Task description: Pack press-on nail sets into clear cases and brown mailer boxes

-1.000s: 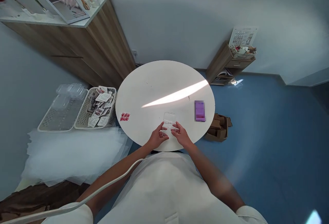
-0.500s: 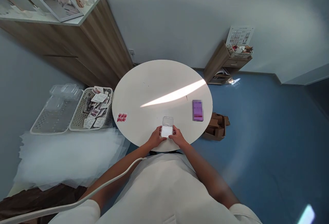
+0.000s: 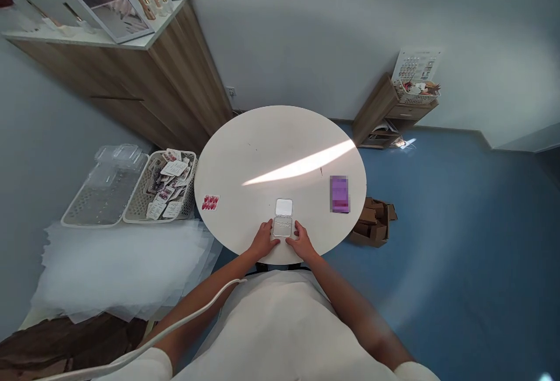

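A small clear plastic case (image 3: 282, 227) lies unfolded near the table's front edge. Its far half, a white panel (image 3: 284, 207), lies flat beyond the clear tray half. Around the near left corner curves my left hand (image 3: 263, 241), thumb and fingers apart; whether its fingertips touch the edge is hard to tell. My right hand (image 3: 301, 242) rests on the other side, fingers spread, with a slight gap to the case. At the left of the table is a card of red press-on nails (image 3: 210, 202). A purple, pixelated box (image 3: 339, 194) lies to the right.
The white oval table (image 3: 280, 136) carries a bright sunlight streak. Left of it stand a white basket (image 3: 131, 213) of packaged cards and a basket with clear boxes (image 3: 90, 203), beside stacked translucent sheets (image 3: 118, 264). Cardboard boxes (image 3: 374, 223) sit on the floor at right.
The white panel was in the near half, between both hands; now it is in the far half and the clear tray faces me. My hands have loosened from the case. The view shifted slightly.
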Demonstrator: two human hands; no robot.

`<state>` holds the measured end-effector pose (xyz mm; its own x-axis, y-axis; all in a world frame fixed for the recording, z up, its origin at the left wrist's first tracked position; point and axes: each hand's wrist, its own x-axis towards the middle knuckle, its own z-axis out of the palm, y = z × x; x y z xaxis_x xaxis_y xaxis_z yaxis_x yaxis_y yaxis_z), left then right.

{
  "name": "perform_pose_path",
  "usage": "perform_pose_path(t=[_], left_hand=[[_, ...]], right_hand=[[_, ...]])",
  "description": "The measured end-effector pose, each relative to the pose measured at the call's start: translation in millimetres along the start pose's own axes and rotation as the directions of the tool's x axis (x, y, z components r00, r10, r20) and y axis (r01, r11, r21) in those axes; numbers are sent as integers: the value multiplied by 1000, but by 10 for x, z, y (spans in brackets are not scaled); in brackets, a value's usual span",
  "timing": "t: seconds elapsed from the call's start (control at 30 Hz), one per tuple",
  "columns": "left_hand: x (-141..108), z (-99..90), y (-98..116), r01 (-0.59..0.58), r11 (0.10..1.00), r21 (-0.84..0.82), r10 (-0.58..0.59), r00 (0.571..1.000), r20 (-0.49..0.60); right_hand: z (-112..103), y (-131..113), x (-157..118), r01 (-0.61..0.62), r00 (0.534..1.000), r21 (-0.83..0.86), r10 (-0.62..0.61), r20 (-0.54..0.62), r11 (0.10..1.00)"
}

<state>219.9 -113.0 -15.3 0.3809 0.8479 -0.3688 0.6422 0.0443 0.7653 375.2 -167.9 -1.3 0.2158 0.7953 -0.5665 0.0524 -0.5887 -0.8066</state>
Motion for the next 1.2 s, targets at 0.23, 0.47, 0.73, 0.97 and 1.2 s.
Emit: perform_pose_path(t=[0.23, 0.47, 0.73, 0.97, 1.2], left_hand=[[-73, 1, -71, 118, 968, -221, -105, 992, 67], [21, 24, 48, 131, 934, -332, -129, 991, 28], [-2, -42, 92, 155, 939, -307, -149, 988, 44], [-177, -383, 260, 93, 975, -199, -78, 994, 82], [-586, -820, 418, 55, 988, -146, -56, 998, -8]], right_hand=[[-60, 30, -98, -106, 985, 160, 81, 155, 981], [-133, -78, -14, -53, 980, 243, 4, 197, 969], [-235, -102, -23, -71, 962, 144, 30, 270, 987], [-606, -245, -339, -25, 942, -50, 40, 333, 998], [-1055, -399, -632, 75, 933, -111, -30, 358, 991]])
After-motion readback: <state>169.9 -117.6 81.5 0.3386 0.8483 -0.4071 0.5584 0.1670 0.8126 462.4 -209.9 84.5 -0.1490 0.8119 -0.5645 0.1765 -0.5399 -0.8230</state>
